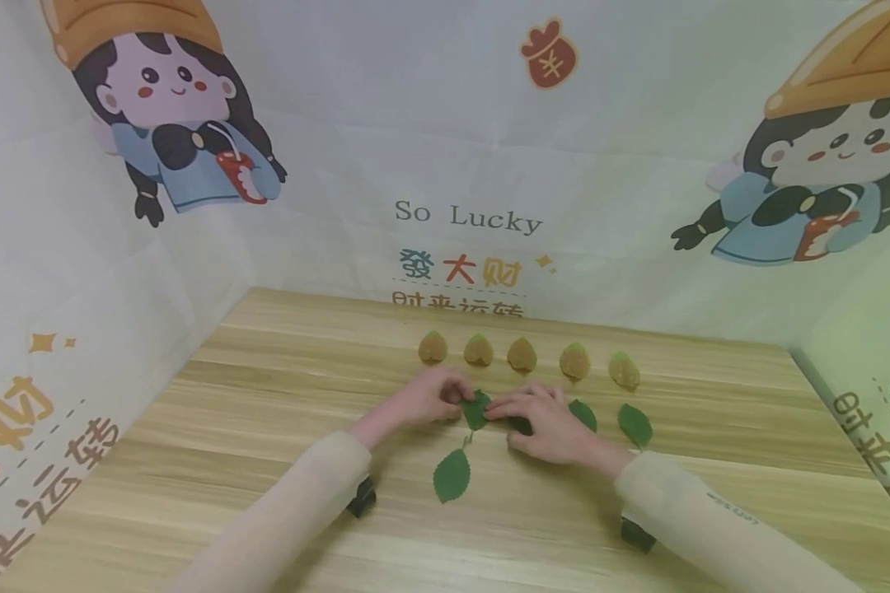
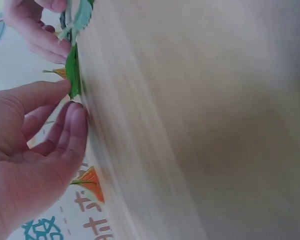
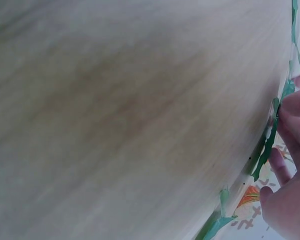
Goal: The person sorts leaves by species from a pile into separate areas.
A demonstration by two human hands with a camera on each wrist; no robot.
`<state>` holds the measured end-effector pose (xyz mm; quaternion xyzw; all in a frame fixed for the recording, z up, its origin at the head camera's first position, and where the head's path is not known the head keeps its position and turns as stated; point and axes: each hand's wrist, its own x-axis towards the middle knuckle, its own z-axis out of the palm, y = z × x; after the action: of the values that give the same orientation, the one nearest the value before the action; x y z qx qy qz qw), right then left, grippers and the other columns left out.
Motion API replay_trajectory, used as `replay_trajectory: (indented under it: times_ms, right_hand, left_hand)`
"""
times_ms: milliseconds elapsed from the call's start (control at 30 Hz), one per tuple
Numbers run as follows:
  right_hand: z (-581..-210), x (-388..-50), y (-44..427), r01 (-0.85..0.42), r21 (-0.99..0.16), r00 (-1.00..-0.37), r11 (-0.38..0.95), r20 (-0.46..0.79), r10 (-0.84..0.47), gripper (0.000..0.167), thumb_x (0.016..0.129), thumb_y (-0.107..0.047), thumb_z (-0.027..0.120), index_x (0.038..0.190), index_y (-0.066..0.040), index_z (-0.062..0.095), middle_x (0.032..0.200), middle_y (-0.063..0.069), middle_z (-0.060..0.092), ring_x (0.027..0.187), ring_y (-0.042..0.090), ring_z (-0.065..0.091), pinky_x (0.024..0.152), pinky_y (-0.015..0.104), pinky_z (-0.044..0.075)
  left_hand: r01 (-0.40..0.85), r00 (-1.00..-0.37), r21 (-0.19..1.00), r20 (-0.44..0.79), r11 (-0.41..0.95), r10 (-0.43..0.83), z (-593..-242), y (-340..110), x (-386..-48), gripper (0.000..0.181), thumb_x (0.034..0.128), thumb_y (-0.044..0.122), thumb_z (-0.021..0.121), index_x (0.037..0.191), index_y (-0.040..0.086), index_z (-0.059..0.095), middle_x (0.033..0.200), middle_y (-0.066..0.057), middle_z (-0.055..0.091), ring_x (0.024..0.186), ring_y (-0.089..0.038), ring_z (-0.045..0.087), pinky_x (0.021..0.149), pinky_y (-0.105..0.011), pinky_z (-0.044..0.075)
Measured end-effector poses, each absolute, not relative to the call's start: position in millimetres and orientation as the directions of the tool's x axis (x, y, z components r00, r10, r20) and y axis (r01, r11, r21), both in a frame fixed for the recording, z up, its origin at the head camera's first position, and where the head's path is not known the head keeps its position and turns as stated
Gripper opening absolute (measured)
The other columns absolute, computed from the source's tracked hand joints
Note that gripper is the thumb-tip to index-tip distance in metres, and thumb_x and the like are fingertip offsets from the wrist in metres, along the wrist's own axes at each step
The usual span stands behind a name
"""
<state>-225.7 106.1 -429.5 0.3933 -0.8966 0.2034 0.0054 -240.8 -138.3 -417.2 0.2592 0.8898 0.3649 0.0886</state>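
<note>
A toothed green leaf (image 1: 477,409) lies on the table between my two hands. My left hand (image 1: 432,395) holds its left edge, with the thumb and curled fingers about the leaf (image 2: 73,75) in the left wrist view. From the other side my right hand (image 1: 552,424) reaches over with extended fingers, and its fingertips touch the leaf's right edge. Beneath the right hand lies another green leaf (image 1: 521,425), mostly covered. Closer to me is a separate green leaf (image 1: 452,476), its stem pointing up toward the held one.
Right of my right hand lie two more green leaves, one partly covered (image 1: 583,416) and one in full view (image 1: 634,426). Behind the hands runs a row of several orange-brown heart-shaped leaves (image 1: 522,354). A printed cloth (image 1: 341,165) stands around the wooden table (image 1: 267,371).
</note>
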Motion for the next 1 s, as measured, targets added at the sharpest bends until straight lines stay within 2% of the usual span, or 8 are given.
replay_trajectory:
  times_ms: [200, 300, 467, 567, 667, 800, 1000]
  right_hand:
    - [-428, -227, 106, -0.715, -0.345, -0.682, 0.608, 0.153, -0.715, 0.041, 0.085, -0.022, 0.069, 0.126, -0.021, 0.067, 0.139, 0.001, 0.062, 0.124, 0.026, 0.050, 0.090, 0.046, 0.029]
    - [-427, -228, 107, -0.718, -0.338, -0.677, 0.608, 0.136, -0.724, 0.042, 0.085, -0.025, 0.071, 0.127, -0.022, 0.067, 0.141, 0.000, 0.061, 0.124, 0.025, 0.049, 0.092, 0.047, 0.029]
    - [-424, -230, 107, -0.718, -0.343, -0.670, 0.606, 0.106, -0.734, 0.043, 0.086, -0.026, 0.072, 0.128, -0.023, 0.066, 0.142, 0.000, 0.059, 0.125, 0.025, 0.048, 0.093, 0.048, 0.029]
    - [-423, -228, 107, -0.717, -0.346, -0.669, 0.605, 0.100, -0.736, 0.043, 0.087, -0.026, 0.073, 0.129, -0.022, 0.066, 0.142, 0.001, 0.059, 0.125, 0.026, 0.048, 0.094, 0.049, 0.029]
    - [-423, -227, 108, -0.720, -0.344, -0.667, 0.603, 0.100, -0.738, 0.042, 0.087, -0.026, 0.072, 0.129, -0.021, 0.066, 0.142, 0.002, 0.059, 0.125, 0.027, 0.048, 0.094, 0.049, 0.028]
    - [-424, -227, 108, -0.724, -0.333, -0.666, 0.604, 0.107, -0.738, 0.043, 0.087, -0.026, 0.072, 0.129, -0.022, 0.066, 0.143, 0.001, 0.059, 0.125, 0.026, 0.048, 0.093, 0.048, 0.028]
    - [-425, -228, 109, -0.728, -0.322, -0.664, 0.605, 0.114, -0.739, 0.042, 0.087, -0.027, 0.072, 0.129, -0.022, 0.066, 0.143, 0.000, 0.059, 0.124, 0.025, 0.048, 0.094, 0.049, 0.029]
  left_hand:
    - [0.388, -0.852, 0.693, 0.017, 0.608, 0.524, -418, -154, -223, 0.020, 0.0869, 0.001, 0.068, 0.107, 0.002, 0.069, 0.103, -0.011, 0.072, 0.087, -0.012, 0.063, 0.077, -0.020, 0.054]
    - [0.395, -0.837, 0.684, -0.008, 0.614, 0.547, -418, -159, -213, 0.020, 0.0876, 0.006, 0.070, 0.107, 0.004, 0.070, 0.103, -0.007, 0.073, 0.089, -0.011, 0.064, 0.080, -0.021, 0.055]
    - [0.399, -0.822, 0.642, -0.065, 0.654, 0.565, -416, -157, -197, 0.036, 0.0798, 0.019, 0.081, 0.113, 0.011, 0.070, 0.111, -0.005, 0.069, 0.099, -0.016, 0.059, 0.088, -0.032, 0.052]
    - [0.414, -0.816, 0.611, -0.079, 0.675, 0.573, -417, -154, -191, 0.043, 0.0741, 0.022, 0.086, 0.113, 0.014, 0.069, 0.111, -0.008, 0.060, 0.100, -0.018, 0.052, 0.084, -0.033, 0.046]
    - [0.421, -0.814, 0.606, -0.077, 0.675, 0.576, -418, -153, -186, 0.043, 0.0722, 0.020, 0.087, 0.110, 0.015, 0.067, 0.109, -0.008, 0.053, 0.099, -0.018, 0.047, 0.081, -0.030, 0.041]
    - [0.409, -0.814, 0.635, -0.071, 0.655, 0.577, -418, -152, -183, 0.035, 0.0724, 0.016, 0.086, 0.103, 0.014, 0.068, 0.109, -0.008, 0.054, 0.098, -0.019, 0.045, 0.081, -0.029, 0.039]
    - [0.394, -0.803, 0.710, -0.044, 0.584, 0.595, -415, -153, -182, 0.025, 0.0766, 0.005, 0.080, 0.096, 0.008, 0.065, 0.098, -0.006, 0.063, 0.093, -0.015, 0.054, 0.084, -0.027, 0.047]
